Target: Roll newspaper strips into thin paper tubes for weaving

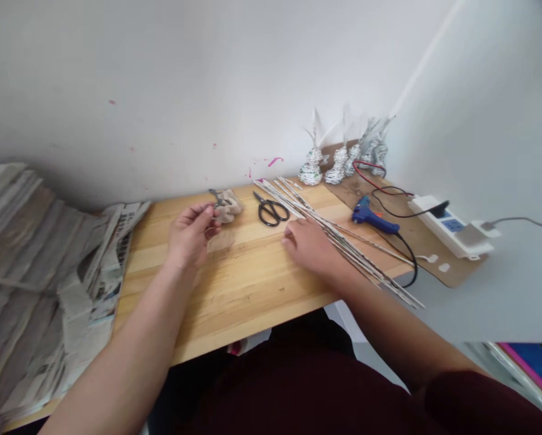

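My left hand is raised over the left half of the table, thumb and fingers pinched together. Whatever lies between the fingertips is too small to make out. Just beyond them is a crumpled beige cloth-like bundle with a dark strip at its edge. My right hand rests palm down on the wood, fingers loosely bent, beside a bunch of long thin rolled newspaper sticks. No object shows in it. Black-handled scissors lie between the two hands, blades pointing to the wall.
A tall stack of newspapers stands at the left. A blue glue gun lies on a brown board near a white power strip; cables curve around them. Several woven paper figures stand at the back right against the wall.
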{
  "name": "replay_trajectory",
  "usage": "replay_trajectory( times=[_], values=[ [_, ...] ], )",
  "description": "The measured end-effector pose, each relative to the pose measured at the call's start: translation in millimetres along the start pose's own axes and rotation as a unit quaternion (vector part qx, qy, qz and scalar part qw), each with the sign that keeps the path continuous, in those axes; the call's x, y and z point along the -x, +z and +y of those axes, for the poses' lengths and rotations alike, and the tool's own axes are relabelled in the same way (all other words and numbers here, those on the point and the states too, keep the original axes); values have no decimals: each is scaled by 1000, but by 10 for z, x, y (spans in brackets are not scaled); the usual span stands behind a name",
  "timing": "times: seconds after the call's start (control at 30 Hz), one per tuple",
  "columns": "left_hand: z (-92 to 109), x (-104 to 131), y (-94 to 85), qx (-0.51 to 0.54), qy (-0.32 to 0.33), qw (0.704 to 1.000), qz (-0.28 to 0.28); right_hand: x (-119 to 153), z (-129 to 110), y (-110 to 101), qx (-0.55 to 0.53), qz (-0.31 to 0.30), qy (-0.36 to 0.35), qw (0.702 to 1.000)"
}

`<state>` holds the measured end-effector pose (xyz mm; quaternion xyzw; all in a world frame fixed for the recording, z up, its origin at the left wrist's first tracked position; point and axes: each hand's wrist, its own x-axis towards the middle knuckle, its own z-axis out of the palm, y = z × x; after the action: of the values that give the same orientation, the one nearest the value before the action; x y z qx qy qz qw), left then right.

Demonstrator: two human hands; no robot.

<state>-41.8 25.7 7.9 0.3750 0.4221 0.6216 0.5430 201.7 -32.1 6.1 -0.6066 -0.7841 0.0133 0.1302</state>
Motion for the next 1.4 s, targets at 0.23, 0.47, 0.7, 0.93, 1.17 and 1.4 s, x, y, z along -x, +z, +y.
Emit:
replay_trajectory(
  times=[0.23,0.47,0.7,0.93,1.17,1.4],
  values=[
    [24,6,16,2,2,1000,14,-116,455,-65,32,-3,64,997],
    [0,-93,-44,24,56,994,89,-381,89,-142,-36,15,-20,999],
    [-45,-68,-16,-39,130,990,37,-1009,-583,130,-83,64,-94,990],
    [-86,-71,12,-108,177,978,-1,-1382,-523,521,-58,64,-20,996],
    [-85,-27,21,-199,195,960,-24,-1433,-438,569,-196,136,43,970],
    [286,-225,-429,-464,206,850,141,-1314,-450,487,-224,206,-93,948]
  ],
)
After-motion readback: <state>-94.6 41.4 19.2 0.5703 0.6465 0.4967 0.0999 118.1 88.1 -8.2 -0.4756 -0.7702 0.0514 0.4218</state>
